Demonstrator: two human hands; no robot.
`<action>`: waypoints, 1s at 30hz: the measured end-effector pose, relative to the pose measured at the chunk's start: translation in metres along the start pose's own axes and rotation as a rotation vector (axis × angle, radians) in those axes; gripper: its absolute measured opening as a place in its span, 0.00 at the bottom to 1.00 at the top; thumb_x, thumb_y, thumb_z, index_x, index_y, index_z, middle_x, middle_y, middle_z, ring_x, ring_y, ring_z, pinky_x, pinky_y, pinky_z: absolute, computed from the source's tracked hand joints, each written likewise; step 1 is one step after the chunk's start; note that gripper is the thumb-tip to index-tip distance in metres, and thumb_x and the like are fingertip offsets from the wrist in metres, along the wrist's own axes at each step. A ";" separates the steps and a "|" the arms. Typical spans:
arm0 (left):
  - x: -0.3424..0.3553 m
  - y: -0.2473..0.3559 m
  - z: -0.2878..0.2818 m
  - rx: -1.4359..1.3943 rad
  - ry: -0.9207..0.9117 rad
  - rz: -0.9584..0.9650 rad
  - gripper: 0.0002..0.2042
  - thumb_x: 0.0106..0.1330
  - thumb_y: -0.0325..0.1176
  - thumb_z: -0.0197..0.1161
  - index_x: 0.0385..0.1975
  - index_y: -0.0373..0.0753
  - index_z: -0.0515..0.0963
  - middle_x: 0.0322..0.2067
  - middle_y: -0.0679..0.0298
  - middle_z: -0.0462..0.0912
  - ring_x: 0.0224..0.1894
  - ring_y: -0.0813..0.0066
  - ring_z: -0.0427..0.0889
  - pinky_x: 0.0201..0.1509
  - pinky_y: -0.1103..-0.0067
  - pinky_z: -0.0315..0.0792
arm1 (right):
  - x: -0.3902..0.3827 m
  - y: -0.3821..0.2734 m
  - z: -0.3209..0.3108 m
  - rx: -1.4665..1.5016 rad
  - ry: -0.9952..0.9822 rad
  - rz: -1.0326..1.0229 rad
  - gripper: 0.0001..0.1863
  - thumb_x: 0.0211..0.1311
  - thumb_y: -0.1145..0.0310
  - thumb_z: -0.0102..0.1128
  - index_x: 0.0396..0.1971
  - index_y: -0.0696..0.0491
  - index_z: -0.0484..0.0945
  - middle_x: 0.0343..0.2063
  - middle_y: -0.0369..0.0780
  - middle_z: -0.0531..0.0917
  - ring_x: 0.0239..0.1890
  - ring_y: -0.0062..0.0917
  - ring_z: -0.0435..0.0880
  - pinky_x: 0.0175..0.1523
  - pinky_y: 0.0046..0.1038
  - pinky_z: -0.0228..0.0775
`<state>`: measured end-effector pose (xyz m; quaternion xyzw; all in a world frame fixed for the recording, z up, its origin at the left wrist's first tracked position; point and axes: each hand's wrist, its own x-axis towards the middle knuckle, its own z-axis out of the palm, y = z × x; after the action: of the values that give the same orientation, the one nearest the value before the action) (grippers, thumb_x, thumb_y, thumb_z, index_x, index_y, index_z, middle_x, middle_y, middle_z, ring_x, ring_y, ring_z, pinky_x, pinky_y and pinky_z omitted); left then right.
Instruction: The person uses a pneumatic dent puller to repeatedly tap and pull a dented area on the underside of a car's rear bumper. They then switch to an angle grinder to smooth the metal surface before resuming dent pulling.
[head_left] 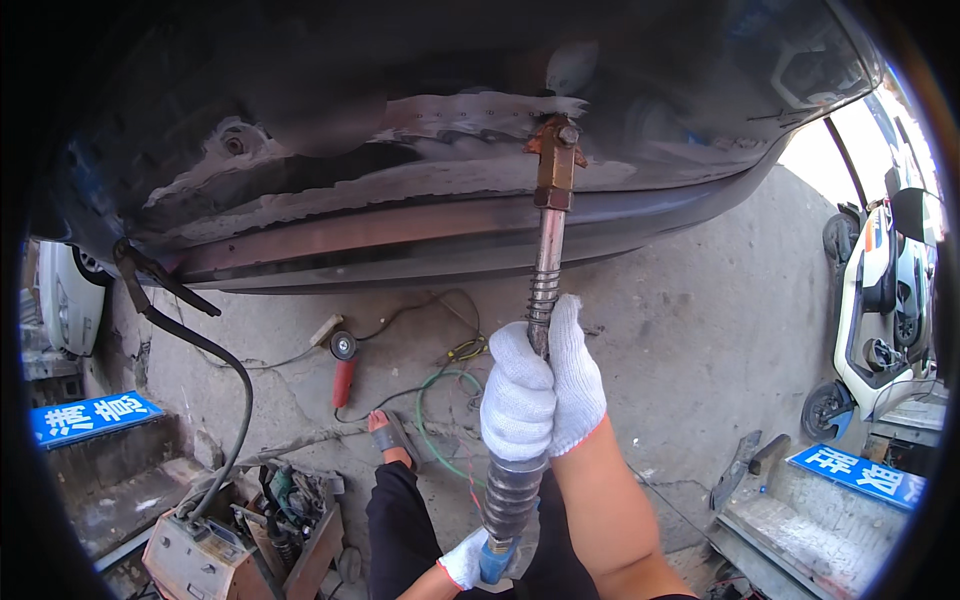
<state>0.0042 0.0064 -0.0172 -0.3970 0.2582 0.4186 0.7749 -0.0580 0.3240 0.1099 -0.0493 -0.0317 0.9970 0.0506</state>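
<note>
The dark car body panel [680, 160] fills the upper part of the head view, with ground, bare-metal patches along it. A slide-hammer dent puller [548, 245] stands roughly upright in the picture. Its copper tip [556, 150] meets the panel at the end of a row of small marks. White knitted gloves cover both hands. Around the shaft, below the spring, my right hand [540, 390] is wrapped closed. My left hand [467, 562] is closed at the tool's blue rear end [496, 558]; its fingers are partly hidden behind the tool.
A black clamp [150, 275] grips the panel's lower left edge, its cable running to a boxy machine [195, 555] beside tools. On the concrete lie a red angle grinder [343, 365] and a green hose [425, 420]. A scooter [865, 310] stands right; steps flank both sides.
</note>
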 end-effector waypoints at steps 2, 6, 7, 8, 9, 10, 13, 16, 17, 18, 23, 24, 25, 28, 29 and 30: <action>-0.007 0.005 -0.008 0.001 0.029 0.033 0.14 0.71 0.44 0.49 0.40 0.39 0.72 0.26 0.52 0.79 0.26 0.59 0.81 0.28 0.68 0.76 | 0.011 0.019 0.045 -0.538 0.696 -0.134 0.27 0.72 0.42 0.36 0.20 0.48 0.62 0.09 0.28 0.59 0.08 0.13 0.55 0.12 0.19 0.47; -0.019 0.010 0.014 0.232 0.073 0.095 0.11 0.71 0.44 0.51 0.35 0.43 0.71 0.20 0.62 0.76 0.21 0.69 0.78 0.23 0.71 0.71 | 0.014 0.026 0.037 -0.551 0.658 -0.204 0.23 0.72 0.46 0.41 0.23 0.48 0.61 0.10 0.29 0.59 0.09 0.12 0.55 0.13 0.19 0.47; -0.018 0.010 0.008 0.239 0.042 0.103 0.11 0.71 0.44 0.51 0.35 0.43 0.71 0.20 0.61 0.76 0.21 0.69 0.78 0.23 0.71 0.72 | 0.006 0.018 0.031 -0.363 0.481 -0.145 0.23 0.72 0.46 0.41 0.23 0.48 0.61 0.09 0.29 0.59 0.08 0.12 0.55 0.13 0.19 0.47; -0.009 0.016 0.000 0.325 -0.016 0.052 0.12 0.70 0.43 0.53 0.41 0.41 0.70 0.22 0.61 0.77 0.22 0.68 0.79 0.25 0.70 0.72 | 0.001 0.013 0.022 -0.175 0.303 -0.083 0.24 0.72 0.46 0.42 0.22 0.48 0.60 0.09 0.29 0.59 0.08 0.12 0.54 0.12 0.19 0.47; -0.010 0.009 0.005 0.349 0.068 0.049 0.12 0.69 0.43 0.53 0.42 0.40 0.71 0.23 0.62 0.77 0.22 0.69 0.78 0.25 0.70 0.72 | -0.001 0.011 0.005 0.073 0.001 -0.077 0.25 0.71 0.45 0.42 0.21 0.48 0.59 0.07 0.28 0.57 0.05 0.12 0.50 0.10 0.20 0.43; -0.012 0.004 0.015 0.376 0.151 0.052 0.13 0.69 0.42 0.54 0.43 0.40 0.71 0.23 0.62 0.77 0.22 0.69 0.78 0.25 0.71 0.72 | -0.005 0.016 0.000 0.118 -0.086 -0.112 0.25 0.71 0.44 0.42 0.21 0.49 0.59 0.07 0.27 0.55 0.05 0.12 0.48 0.10 0.20 0.42; 0.007 -0.011 -0.039 0.321 0.143 0.120 0.11 0.68 0.41 0.55 0.38 0.39 0.75 0.25 0.65 0.77 0.22 0.71 0.78 0.25 0.75 0.71 | -0.017 0.039 0.019 -0.202 0.325 -0.193 0.25 0.72 0.46 0.41 0.22 0.50 0.61 0.07 0.30 0.57 0.06 0.13 0.49 0.10 0.21 0.41; -0.018 -0.001 -0.022 0.371 0.118 0.024 0.11 0.69 0.39 0.54 0.36 0.38 0.75 0.25 0.62 0.78 0.23 0.69 0.78 0.26 0.74 0.72 | -0.004 0.060 0.030 -0.528 0.732 -0.215 0.23 0.73 0.47 0.40 0.24 0.51 0.65 0.10 0.32 0.60 0.09 0.16 0.55 0.15 0.21 0.47; -0.027 0.001 -0.017 0.290 0.127 0.019 0.11 0.69 0.39 0.53 0.38 0.37 0.74 0.26 0.59 0.78 0.25 0.66 0.79 0.28 0.72 0.74 | 0.003 0.062 0.030 -0.507 0.706 -0.167 0.23 0.73 0.48 0.40 0.25 0.51 0.66 0.10 0.32 0.60 0.10 0.17 0.57 0.16 0.21 0.48; -0.032 0.005 -0.016 0.210 0.136 0.013 0.11 0.70 0.39 0.51 0.39 0.37 0.72 0.27 0.56 0.79 0.27 0.63 0.80 0.30 0.70 0.75 | 0.011 0.062 0.033 -0.493 0.677 -0.146 0.24 0.72 0.46 0.40 0.25 0.51 0.66 0.10 0.32 0.59 0.10 0.17 0.56 0.16 0.22 0.48; -0.024 0.007 -0.064 0.086 0.011 0.027 0.09 0.70 0.37 0.52 0.38 0.37 0.73 0.26 0.58 0.78 0.26 0.65 0.80 0.27 0.71 0.74 | 0.034 0.064 0.037 -0.440 0.555 -0.112 0.27 0.71 0.42 0.38 0.24 0.50 0.65 0.09 0.31 0.58 0.10 0.16 0.54 0.15 0.22 0.46; -0.032 0.010 -0.041 0.134 0.089 0.043 0.08 0.70 0.37 0.52 0.36 0.40 0.74 0.24 0.62 0.78 0.23 0.69 0.78 0.24 0.74 0.72 | 0.034 0.061 0.036 -0.436 0.553 -0.108 0.27 0.71 0.41 0.37 0.24 0.50 0.65 0.09 0.31 0.58 0.09 0.16 0.54 0.14 0.22 0.46; -0.040 0.014 -0.025 0.180 0.171 0.069 0.07 0.70 0.37 0.52 0.35 0.42 0.75 0.22 0.66 0.77 0.19 0.74 0.76 0.20 0.76 0.69 | 0.036 0.060 0.037 -0.428 0.541 -0.099 0.27 0.70 0.41 0.37 0.24 0.50 0.65 0.09 0.31 0.58 0.09 0.16 0.53 0.14 0.22 0.46; -0.037 0.011 -0.035 0.185 0.036 0.062 0.07 0.70 0.37 0.53 0.36 0.42 0.75 0.23 0.66 0.77 0.21 0.75 0.77 0.21 0.77 0.69 | 0.042 0.061 0.042 -0.445 0.543 -0.045 0.27 0.70 0.40 0.37 0.24 0.49 0.65 0.10 0.31 0.57 0.09 0.16 0.53 0.14 0.21 0.45; -0.038 0.010 -0.033 0.178 0.038 0.078 0.07 0.69 0.37 0.53 0.36 0.42 0.75 0.22 0.66 0.77 0.21 0.75 0.77 0.21 0.78 0.69 | 0.043 0.062 0.042 -0.438 0.545 -0.034 0.27 0.70 0.40 0.37 0.24 0.49 0.65 0.10 0.31 0.57 0.09 0.16 0.52 0.14 0.21 0.45; -0.041 0.008 -0.032 0.169 0.041 0.094 0.07 0.69 0.38 0.53 0.37 0.42 0.75 0.22 0.66 0.77 0.22 0.75 0.77 0.22 0.79 0.69 | 0.045 0.063 0.042 -0.432 0.546 -0.023 0.27 0.70 0.40 0.37 0.24 0.49 0.64 0.10 0.31 0.57 0.09 0.16 0.52 0.14 0.21 0.45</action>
<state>-0.0261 -0.0355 -0.0077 -0.3261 0.3266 0.4229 0.7798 -0.1127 0.2641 0.1431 -0.3235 -0.2278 0.9167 0.0567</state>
